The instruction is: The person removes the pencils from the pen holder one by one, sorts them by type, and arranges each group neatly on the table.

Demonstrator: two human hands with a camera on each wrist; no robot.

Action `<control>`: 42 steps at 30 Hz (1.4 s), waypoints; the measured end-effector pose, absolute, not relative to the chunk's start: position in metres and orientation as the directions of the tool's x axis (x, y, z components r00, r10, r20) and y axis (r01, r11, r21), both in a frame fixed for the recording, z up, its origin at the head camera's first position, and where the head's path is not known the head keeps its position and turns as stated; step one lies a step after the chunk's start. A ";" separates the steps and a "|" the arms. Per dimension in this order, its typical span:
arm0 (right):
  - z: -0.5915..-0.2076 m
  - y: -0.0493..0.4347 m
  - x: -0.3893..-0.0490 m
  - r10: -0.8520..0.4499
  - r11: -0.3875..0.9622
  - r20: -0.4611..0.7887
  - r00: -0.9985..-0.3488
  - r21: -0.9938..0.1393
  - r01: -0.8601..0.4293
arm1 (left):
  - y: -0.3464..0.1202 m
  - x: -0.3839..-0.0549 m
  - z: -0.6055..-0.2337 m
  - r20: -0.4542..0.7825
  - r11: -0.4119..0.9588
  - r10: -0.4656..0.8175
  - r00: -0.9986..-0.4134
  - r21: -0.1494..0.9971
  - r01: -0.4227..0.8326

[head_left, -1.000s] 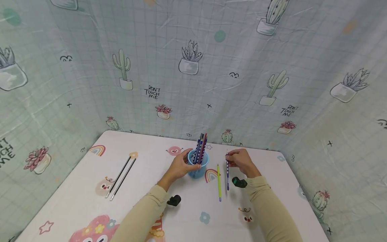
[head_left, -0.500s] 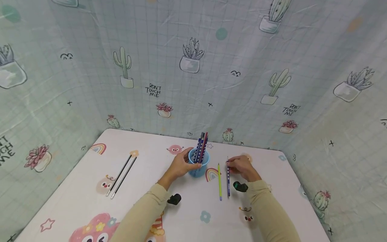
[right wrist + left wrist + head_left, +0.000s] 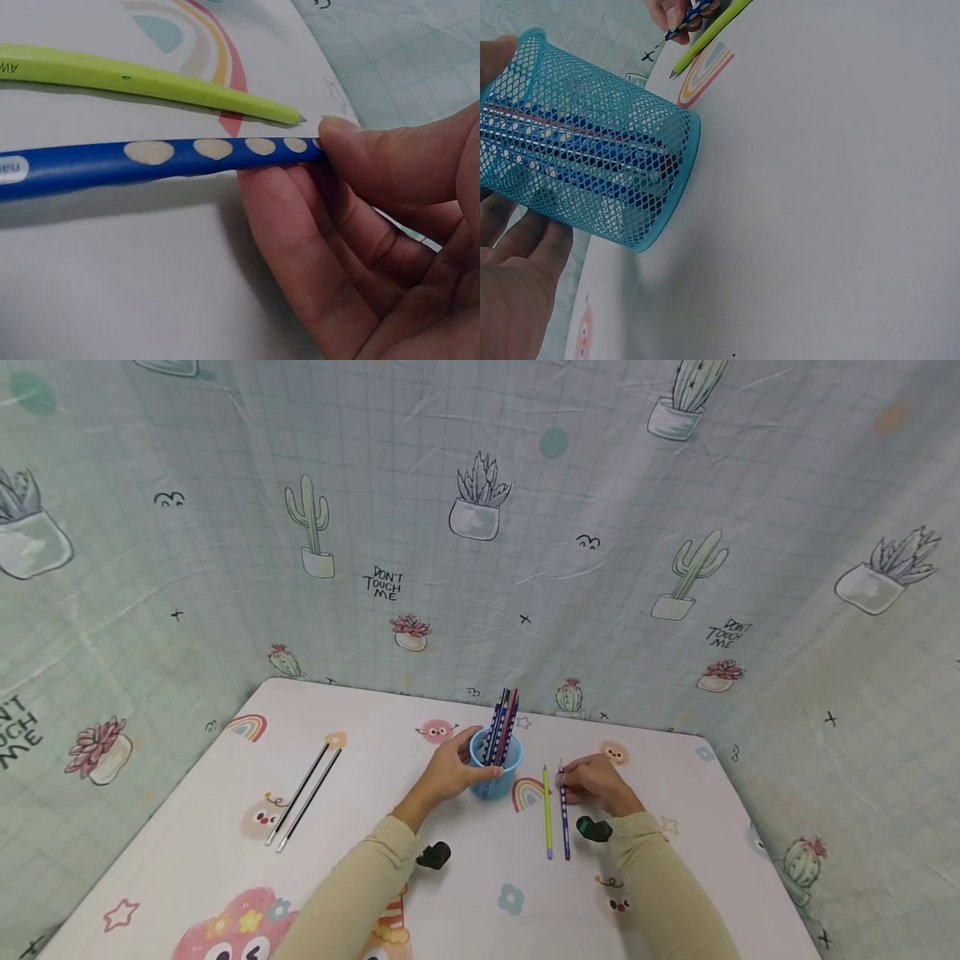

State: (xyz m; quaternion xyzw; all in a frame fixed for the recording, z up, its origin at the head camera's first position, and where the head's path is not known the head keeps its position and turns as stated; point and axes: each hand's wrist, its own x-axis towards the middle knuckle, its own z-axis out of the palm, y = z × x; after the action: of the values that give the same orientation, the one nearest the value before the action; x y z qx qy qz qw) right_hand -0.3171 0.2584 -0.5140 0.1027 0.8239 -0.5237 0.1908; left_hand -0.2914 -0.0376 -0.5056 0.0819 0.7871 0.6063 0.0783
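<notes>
My left hand (image 3: 450, 771) grips a light blue mesh pencil cup (image 3: 592, 135) from its left side, thumb across the front and fingers behind. Several pencils (image 3: 501, 727), mostly blue with pale spots, stand in the cup and lean a little right. My right hand (image 3: 596, 781) pinches a blue pencil (image 3: 97, 165) with pale oval spots near its pointed end, between thumb and fingers. Just left of it, roughly parallel, a yellow-green pencil (image 3: 547, 814) lies on the table, its tip pointing away from me.
Two dark pencils (image 3: 307, 797) with pale ends lie side by side at the left of the white, cartoon-printed table (image 3: 465, 893). Patterned cloth (image 3: 480, 593) hangs behind and at both sides. A black device (image 3: 594, 828) sits by my right wrist, another (image 3: 433, 856) by my left.
My right hand has come toward me with the blue pencil and slightly left, bringing it closer alongside the yellow-green pencil. My left hand keeps its hold on the cup.
</notes>
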 end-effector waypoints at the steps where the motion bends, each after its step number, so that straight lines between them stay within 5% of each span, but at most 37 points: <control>1: -0.514 0.258 -0.317 -0.027 0.440 -0.424 -0.905 -0.818 0.370 | -0.037 -0.291 -0.506 -0.024 0.253 0.225 -0.974 0.967 0.035; 29: -0.508 0.243 -0.312 0.048 0.483 -0.410 -0.911 -0.789 0.380 | -0.037 -0.292 -0.508 -0.017 0.256 0.229 -0.973 0.966 0.043; 42: -0.495 0.239 -0.310 0.023 0.457 -0.306 -0.952 -0.844 0.282 | -0.038 -0.290 -0.507 -0.003 0.259 0.233 -0.973 0.964 0.059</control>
State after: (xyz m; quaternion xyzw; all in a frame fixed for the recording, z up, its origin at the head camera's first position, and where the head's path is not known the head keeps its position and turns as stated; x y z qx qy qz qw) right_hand -0.3101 0.2386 -0.4952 0.0901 0.8441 -0.5133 0.1262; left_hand -0.2902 -0.0378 -0.5070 0.0923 0.7902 0.6015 0.0722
